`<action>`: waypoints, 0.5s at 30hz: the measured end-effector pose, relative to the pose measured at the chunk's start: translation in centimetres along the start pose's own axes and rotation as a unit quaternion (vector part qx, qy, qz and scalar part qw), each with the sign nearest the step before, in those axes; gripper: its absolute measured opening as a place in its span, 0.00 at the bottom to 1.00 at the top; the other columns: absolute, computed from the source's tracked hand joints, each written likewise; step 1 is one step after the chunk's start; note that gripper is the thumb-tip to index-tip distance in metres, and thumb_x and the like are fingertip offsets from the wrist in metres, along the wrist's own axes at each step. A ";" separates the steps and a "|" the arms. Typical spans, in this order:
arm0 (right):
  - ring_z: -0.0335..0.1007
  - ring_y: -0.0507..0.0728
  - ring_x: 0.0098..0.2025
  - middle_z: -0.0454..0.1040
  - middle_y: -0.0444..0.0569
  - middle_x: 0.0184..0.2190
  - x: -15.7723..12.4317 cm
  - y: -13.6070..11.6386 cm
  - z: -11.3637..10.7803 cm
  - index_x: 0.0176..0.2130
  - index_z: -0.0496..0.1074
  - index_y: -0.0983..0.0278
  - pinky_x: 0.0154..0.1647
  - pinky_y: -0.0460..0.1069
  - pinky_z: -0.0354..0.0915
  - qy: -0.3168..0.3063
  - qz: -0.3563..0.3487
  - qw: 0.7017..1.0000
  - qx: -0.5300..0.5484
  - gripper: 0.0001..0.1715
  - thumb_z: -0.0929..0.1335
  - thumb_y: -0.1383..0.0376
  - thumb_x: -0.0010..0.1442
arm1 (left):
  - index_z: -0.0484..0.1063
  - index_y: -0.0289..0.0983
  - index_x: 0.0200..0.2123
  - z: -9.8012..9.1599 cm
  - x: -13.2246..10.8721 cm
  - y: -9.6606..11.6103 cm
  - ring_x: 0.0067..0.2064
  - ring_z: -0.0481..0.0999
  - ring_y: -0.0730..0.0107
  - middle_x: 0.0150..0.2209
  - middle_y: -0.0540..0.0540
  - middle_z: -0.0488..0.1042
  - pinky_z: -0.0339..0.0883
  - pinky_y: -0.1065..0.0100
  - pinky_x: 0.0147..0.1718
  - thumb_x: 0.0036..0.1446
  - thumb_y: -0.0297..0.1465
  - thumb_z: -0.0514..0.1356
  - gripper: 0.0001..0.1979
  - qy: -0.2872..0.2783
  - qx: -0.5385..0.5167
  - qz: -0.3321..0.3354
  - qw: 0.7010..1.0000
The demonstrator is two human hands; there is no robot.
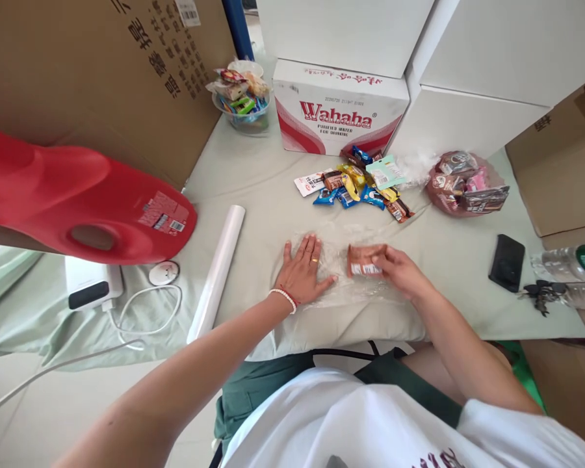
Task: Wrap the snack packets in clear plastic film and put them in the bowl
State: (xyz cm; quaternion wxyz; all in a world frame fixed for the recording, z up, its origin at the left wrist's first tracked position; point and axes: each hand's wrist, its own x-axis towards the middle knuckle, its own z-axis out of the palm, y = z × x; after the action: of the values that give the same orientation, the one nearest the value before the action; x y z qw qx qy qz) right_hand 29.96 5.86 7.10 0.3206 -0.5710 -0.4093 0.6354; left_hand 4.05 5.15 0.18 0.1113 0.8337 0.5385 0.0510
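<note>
My left hand [303,273] lies flat with its fingers spread, pressing on a sheet of clear plastic film [338,244] on the cloth. Between the thumb and fingers of my right hand [400,270] is a brown snack packet [363,260] with a white label strip, held just above or on the film; I cannot tell which. To the left of my left hand rests a white roll [218,270], probably of film. Beyond both hands sits a loose pile of small wrapped snacks [351,185] in blue, yellow and brown wrappers.
A snack-filled clear bowl [246,120] and a Wahaha carton [338,110] stand at the back. On the right are a reddish bowl [443,201] of packets, a black phone [507,263], keys [541,296] and bottles [560,263]. A red jug [127,208] and white power bank [91,286] are left.
</note>
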 end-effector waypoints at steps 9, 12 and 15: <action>0.79 0.61 0.43 0.82 0.51 0.42 -11.3 4.2 -6.6 0.43 0.76 0.59 0.45 0.55 0.74 -0.001 0.067 0.995 -0.079 0.29 0.78 0.43 0.51 | 0.43 0.27 0.77 0.1 0.1 0.1 0.79 0.43 0.42 0.78 0.28 0.41 0.32 0.31 0.73 0.67 0.60 0.46 0.51 -0.006 0.008 -0.009 1.000; 0.78 0.61 0.49 0.80 0.51 0.48 -9.8 2.5 -6.0 0.48 0.73 0.58 0.47 0.54 0.75 0.082 0.004 0.996 -0.028 0.30 0.78 0.46 0.53 | 0.44 0.25 0.77 0.0 0.0 0.2 0.79 0.43 0.42 0.78 0.28 0.41 0.33 0.31 0.73 0.66 0.61 0.45 0.52 -0.007 0.011 -0.007 1.000; 0.78 0.60 0.50 0.79 0.50 0.50 -6.2 1.1 -2.5 0.53 0.69 0.58 0.49 0.56 0.76 0.068 -0.037 0.997 0.009 0.31 0.76 0.49 0.57 | 0.44 0.25 0.77 -0.1 0.0 0.3 0.79 0.43 0.43 0.78 0.28 0.41 0.32 0.32 0.73 0.66 0.61 0.45 0.53 -0.005 0.011 -0.006 1.000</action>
State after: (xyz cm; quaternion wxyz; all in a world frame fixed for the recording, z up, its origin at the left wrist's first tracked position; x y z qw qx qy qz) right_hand 33.38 0.30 8.95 0.3765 -0.5941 -0.4017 0.5865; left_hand 4.28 5.05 0.36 0.1054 0.8318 0.5435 0.0403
